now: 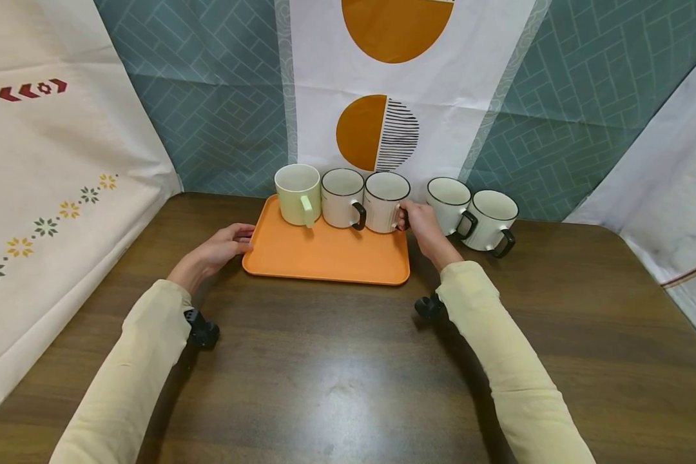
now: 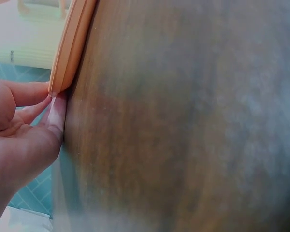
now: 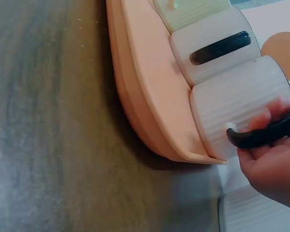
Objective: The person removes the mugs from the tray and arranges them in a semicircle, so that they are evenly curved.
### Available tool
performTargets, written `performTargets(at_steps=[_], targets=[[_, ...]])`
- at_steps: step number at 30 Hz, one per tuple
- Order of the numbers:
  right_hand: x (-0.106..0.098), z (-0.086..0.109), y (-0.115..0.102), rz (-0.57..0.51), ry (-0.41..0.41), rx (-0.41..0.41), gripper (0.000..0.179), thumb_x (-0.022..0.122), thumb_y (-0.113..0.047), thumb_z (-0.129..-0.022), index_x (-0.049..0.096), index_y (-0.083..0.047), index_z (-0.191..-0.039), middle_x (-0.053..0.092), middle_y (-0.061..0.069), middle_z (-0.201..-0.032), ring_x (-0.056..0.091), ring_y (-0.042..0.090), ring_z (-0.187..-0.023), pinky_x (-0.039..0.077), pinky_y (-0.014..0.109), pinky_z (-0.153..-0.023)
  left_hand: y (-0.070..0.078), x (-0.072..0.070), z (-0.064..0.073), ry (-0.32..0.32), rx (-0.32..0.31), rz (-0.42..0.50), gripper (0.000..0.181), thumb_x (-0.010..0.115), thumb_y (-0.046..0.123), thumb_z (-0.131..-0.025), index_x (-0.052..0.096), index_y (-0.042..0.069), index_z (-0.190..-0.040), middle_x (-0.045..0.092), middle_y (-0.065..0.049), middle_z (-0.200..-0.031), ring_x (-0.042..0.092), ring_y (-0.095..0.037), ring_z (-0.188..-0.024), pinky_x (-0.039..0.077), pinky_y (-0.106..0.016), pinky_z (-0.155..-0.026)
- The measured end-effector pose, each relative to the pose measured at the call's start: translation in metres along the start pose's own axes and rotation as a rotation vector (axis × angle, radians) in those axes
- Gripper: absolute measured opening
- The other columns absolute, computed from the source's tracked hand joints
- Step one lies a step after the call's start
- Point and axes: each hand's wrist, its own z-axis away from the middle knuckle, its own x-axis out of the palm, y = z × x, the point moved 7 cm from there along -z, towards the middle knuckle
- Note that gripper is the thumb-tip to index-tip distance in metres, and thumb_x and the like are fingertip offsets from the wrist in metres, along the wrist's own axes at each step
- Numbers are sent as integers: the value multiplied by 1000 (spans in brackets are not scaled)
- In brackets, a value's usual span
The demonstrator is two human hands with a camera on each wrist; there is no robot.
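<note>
An orange tray (image 1: 325, 258) lies on the table with three ribbed mugs along its back part. At the left is a pale green mug (image 1: 298, 196), then a white mug (image 1: 342, 200) with a black handle, then a second white mug (image 1: 383, 203) at the tray's right end. My right hand (image 1: 422, 225) grips that end mug's black handle (image 3: 261, 135), fingers curled through it. The mug stands upright, its base close by the tray's rim. My left hand (image 1: 223, 248) pinches the tray's left edge, with fingertips (image 2: 38, 92) at the rim.
Right of the tray, two more white mugs with black handles, a nearer-in one (image 1: 448, 200) and an outer one (image 1: 493, 216), stand close together on the brown wooden table (image 1: 325, 361). Patterned cloth (image 1: 226, 96) hangs behind, and white cloth (image 1: 64, 212) borders the left side.
</note>
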Motion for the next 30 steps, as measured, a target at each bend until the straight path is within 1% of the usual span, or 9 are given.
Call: performTargets(at_steps=[5, 8, 10, 13, 15, 18, 23, 26, 30], targets=[[0, 3, -3, -7, -37, -44, 31, 43, -16, -102, 56, 4, -82, 57, 2, -68, 54, 13, -64, 47, 37, -79, 1, -1, 1, 0, -2, -4, 59, 42, -3, -98, 13, -9, -148, 21, -30, -148, 25, -42, -133, 22, -49, -113], [0, 5, -4, -5, -60, -83, 35, 41, -17, -104, 57, 7, -85, 59, 2, -71, 55, 13, -67, 48, 34, -77, 2, -1, 1, -1, -2, -3, 59, 43, -3, -97, 14, -9, -148, 22, -30, -148, 26, -43, -133, 23, -49, -112], [0, 6, -4, 2, -63, -99, 36, 39, -17, -105, 56, 7, -84, 57, 2, -71, 52, 13, -66, 46, 29, -72, 1, -1, 2, 0, -1, -2, 58, 43, -3, -97, 14, -9, -148, 22, -30, -148, 26, -43, -133, 23, -49, -112], [-1, 8, -5, 8, -52, -99, 36, 37, -19, -105, 51, 5, -82, 49, 3, -70, 46, 13, -65, 39, 27, -69, 1, -1, 2, -1, -1, 1, 58, 43, -3, -97, 15, -9, -148, 22, -30, -148, 26, -42, -133, 23, -49, -112], [-2, 8, -5, 16, -35, -95, 35, 36, -20, -106, 48, 3, -81, 43, 3, -70, 42, 13, -65, 36, 27, -69, 0, -1, 2, -2, 0, 1, 59, 43, -3, -97, 14, -9, -148, 22, -30, -148, 26, -43, -133, 23, -49, -112], [-3, 8, -4, 22, -26, -99, 36, 35, -20, -106, 44, 1, -78, 38, 3, -69, 38, 13, -65, 33, 28, -69, 0, -1, 1, 0, -2, 8, 59, 42, -3, -97, 13, -9, -148, 21, -30, -149, 25, -43, -134, 22, -49, -112], [-3, 10, -2, -23, -37, -103, 37, 33, -19, -106, 40, 0, -76, 35, 3, -67, 36, 13, -64, 31, 28, -68, -1, 0, 1, 3, 2, 17, 58, 42, -3, -97, 14, -9, -148, 22, -30, -148, 26, -42, -134, 22, -49, -113], [-5, 11, -2, -60, -39, -100, 36, 33, -18, -106, 38, 0, -75, 34, 2, -67, 36, 11, -62, 30, 26, -66, -1, 0, 2, -2, 8, 14, 59, 42, -3, -97, 13, -9, -148, 21, -30, -149, 25, -42, -134, 22, -49, -112], [-7, 14, -5, -97, -43, -104, 35, 34, -17, -106, 37, 0, -75, 34, 2, -67, 35, 10, -61, 30, 25, -65, 0, -1, 2, -3, 9, 8, 60, 42, -3, -97, 12, -10, -148, 19, -31, -149, 24, -43, -134, 22, -50, -112]])
